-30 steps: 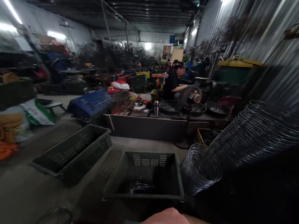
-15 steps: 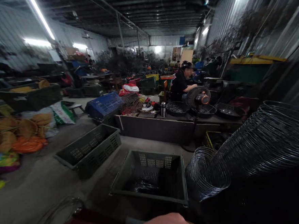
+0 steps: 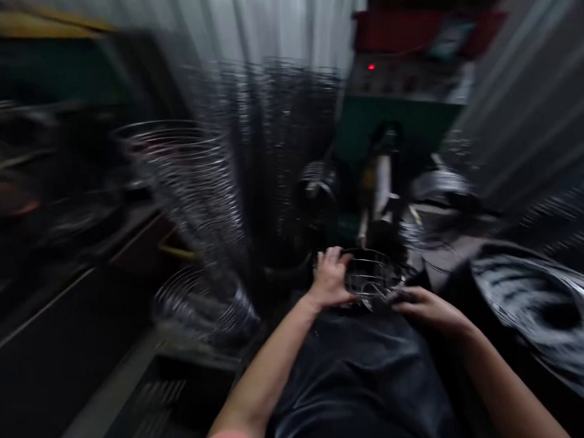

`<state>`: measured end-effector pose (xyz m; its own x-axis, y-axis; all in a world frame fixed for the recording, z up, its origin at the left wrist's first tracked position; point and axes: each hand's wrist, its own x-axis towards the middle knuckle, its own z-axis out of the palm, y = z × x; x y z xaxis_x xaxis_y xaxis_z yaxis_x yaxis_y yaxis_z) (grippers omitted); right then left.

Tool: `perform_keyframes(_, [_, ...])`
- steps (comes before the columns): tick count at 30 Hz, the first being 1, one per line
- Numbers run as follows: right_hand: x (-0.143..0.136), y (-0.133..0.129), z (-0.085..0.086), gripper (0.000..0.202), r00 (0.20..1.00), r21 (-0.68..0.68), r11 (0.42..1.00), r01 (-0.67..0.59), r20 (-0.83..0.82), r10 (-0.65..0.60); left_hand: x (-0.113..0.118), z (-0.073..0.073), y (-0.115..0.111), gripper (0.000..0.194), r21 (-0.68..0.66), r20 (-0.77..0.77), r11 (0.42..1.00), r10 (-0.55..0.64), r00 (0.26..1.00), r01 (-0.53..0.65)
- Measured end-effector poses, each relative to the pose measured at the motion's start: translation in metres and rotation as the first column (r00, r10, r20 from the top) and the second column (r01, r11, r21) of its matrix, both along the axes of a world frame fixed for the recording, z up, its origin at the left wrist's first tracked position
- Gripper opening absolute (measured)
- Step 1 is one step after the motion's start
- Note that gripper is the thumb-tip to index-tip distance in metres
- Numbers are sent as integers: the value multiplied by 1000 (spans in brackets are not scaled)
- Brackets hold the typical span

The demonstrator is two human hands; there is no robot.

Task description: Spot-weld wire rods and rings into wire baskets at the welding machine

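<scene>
The view is motion-blurred. My left hand (image 3: pixel 330 278) rests on the left rim of a small round wire basket frame (image 3: pixel 373 278) lying just past my lap. My right hand (image 3: pixel 425 306) grips the frame's near right edge. Both hands are on the same wire piece. A dark apron (image 3: pixel 353 381) covers my lap below them.
Tall stacks of wire rings (image 3: pixel 194 186) rise at left and centre. A green machine (image 3: pixel 395 115) with a red light stands behind the hands. A pile of wire rings (image 3: pixel 549 321) lies at right. A dark crate (image 3: pixel 150 409) sits at lower left.
The camera has swung from the workshop floor and crates to the machine and my lap. Both hands, out of view before, now hold a wire basket frame.
</scene>
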<state>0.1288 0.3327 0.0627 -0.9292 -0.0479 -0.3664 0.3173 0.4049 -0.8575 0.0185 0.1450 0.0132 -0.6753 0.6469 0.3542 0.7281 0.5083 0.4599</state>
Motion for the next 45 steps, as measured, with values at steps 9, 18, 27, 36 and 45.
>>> perform_keyframes(9, [-14,-7,-12,19,947,476,874,100,-315,63,12,-4,11,92,5,24,1000,-3,1000,3])
perform_keyframes(18, [-8,-1,-27,19,855,418,905,-75,-441,274,4,-13,5,89,129,128,992,-16,992,0])
perform_keyframes(27, [-16,-3,-41,17,822,530,846,-56,-457,340,-7,-26,3,87,152,139,988,-25,990,4])
perform_keyframes(36, [-21,-5,-53,21,820,627,779,-17,-438,369,-23,-45,8,89,173,169,984,-66,983,36])
perform_keyframes(45, [-32,1,-39,20,844,638,770,19,-423,329,-37,-39,22,86,213,192,976,-83,978,41])
